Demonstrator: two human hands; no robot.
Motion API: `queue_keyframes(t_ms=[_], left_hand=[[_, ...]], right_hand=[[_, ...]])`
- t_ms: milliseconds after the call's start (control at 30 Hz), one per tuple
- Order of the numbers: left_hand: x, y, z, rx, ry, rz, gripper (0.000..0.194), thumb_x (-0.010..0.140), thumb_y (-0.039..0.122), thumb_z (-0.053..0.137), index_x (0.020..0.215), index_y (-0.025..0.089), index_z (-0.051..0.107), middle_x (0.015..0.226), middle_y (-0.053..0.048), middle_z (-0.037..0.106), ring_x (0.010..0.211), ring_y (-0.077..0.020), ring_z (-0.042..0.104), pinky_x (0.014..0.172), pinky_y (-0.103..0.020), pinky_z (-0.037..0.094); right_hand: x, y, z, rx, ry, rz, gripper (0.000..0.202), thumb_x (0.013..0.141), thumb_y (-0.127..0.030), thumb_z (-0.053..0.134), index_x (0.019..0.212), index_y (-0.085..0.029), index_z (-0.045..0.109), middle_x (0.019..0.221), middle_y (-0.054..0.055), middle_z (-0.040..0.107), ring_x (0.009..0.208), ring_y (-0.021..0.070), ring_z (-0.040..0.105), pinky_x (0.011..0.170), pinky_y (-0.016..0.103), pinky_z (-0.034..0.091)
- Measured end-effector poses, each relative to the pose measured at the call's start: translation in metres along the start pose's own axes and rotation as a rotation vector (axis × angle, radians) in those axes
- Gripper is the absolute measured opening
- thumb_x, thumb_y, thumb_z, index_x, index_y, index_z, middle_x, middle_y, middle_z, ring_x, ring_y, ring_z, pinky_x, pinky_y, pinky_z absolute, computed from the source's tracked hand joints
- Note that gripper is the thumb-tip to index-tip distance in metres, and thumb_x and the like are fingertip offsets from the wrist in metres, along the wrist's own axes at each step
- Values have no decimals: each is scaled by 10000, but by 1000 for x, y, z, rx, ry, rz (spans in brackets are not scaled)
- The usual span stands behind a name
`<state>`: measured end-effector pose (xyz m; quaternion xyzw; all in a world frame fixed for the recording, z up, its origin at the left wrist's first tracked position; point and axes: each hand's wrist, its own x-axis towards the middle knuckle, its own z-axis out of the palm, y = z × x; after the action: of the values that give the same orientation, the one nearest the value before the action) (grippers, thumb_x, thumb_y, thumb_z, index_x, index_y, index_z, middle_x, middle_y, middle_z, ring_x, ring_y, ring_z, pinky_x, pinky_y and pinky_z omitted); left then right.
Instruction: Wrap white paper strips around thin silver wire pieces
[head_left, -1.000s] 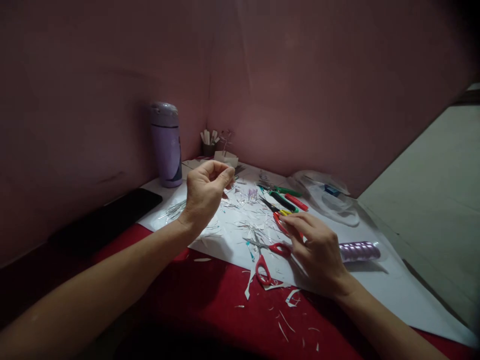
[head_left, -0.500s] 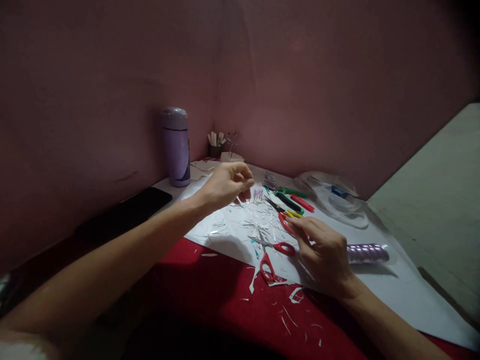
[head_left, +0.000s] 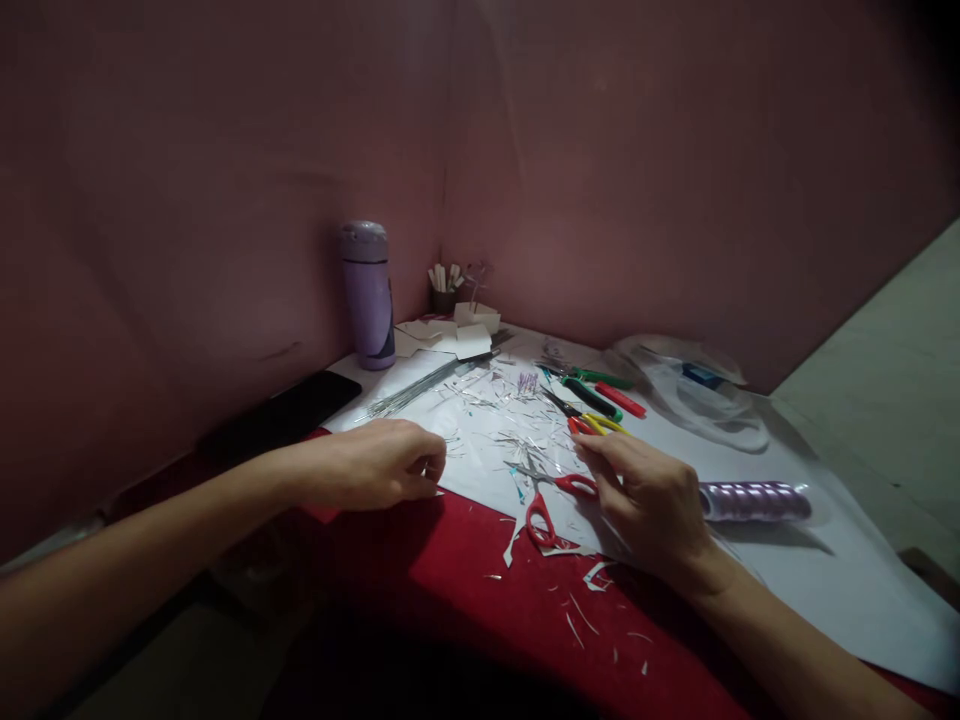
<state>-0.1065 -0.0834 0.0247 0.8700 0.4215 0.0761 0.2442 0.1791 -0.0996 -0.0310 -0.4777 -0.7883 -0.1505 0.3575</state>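
My left hand (head_left: 375,465) is low at the front edge of the white sheet (head_left: 465,490), its fingers curled into a pinch. A sliver of white paper scrap (head_left: 436,493) shows at its fingertips. Thumb and forefinger of my right hand (head_left: 645,495) are pressed together; anything between them is too small to make out. Just behind those fingertips lie scissors with red and yellow handles (head_left: 592,424). Red-handled scissors (head_left: 541,515) rest partly open left of the right hand. Thin clippings (head_left: 517,440) are strewn between the hands, with a small purple coiled piece (head_left: 527,382) behind them.
Green-handled pliers (head_left: 592,398) and a red tool (head_left: 621,399) lie farther back. A purple thread spool (head_left: 757,502) lies at right, before a plastic bag (head_left: 675,400). A purple bottle (head_left: 367,300), thin wires (head_left: 427,385) and a black phone-like slab (head_left: 285,412) are at left.
My left hand has dropped and come back toward me, from over the clippings to the sheet's front edge, uncovering the wires. My right hand has hardly moved; the view has shifted slightly.
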Motion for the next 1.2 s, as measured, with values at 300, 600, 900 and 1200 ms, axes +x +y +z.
queue_keyframes(t_ms=[300, 600, 900, 1200], left_hand=[[-4, -9, 19, 131, 107, -12, 144, 785, 272, 524, 705, 215, 630, 685, -30, 635, 613, -174, 509, 555, -259, 275], [22, -6, 11, -667, 98, -279, 236, 747, 341, 562, 619, 171, 461, 460, 65, 344, 404, -64, 224, 411, -221, 143], [36, 4, 15, -1030, 59, -306, 297, 731, 287, 623, 575, 173, 397, 430, 93, 230, 385, -30, 123, 399, -227, 39], [48, 51, 39, -857, 12, -131, 237, 733, 326, 610, 627, 141, 508, 477, 75, 344, 417, -36, 225, 405, -204, 133]], right_hand=[[0, -2, 1, -4, -9, 33, 224, 861, -249, 478, 861, -155, 682, 764, 70, 710, 694, 206, 655, 631, 300, 469], [-2, 1, 4, 8, 53, 0, 219, 832, -217, 505, 903, -134, 695, 841, 98, 728, 749, 227, 683, 656, 316, 510], [1, -6, 0, 213, 30, 25, 172, 815, -189, 553, 895, -127, 693, 815, 96, 722, 734, 216, 675, 655, 322, 516], [3, -44, -12, 874, -297, 423, 164, 870, -318, 520, 831, -175, 590, 707, 5, 619, 572, 112, 572, 511, 219, 461]])
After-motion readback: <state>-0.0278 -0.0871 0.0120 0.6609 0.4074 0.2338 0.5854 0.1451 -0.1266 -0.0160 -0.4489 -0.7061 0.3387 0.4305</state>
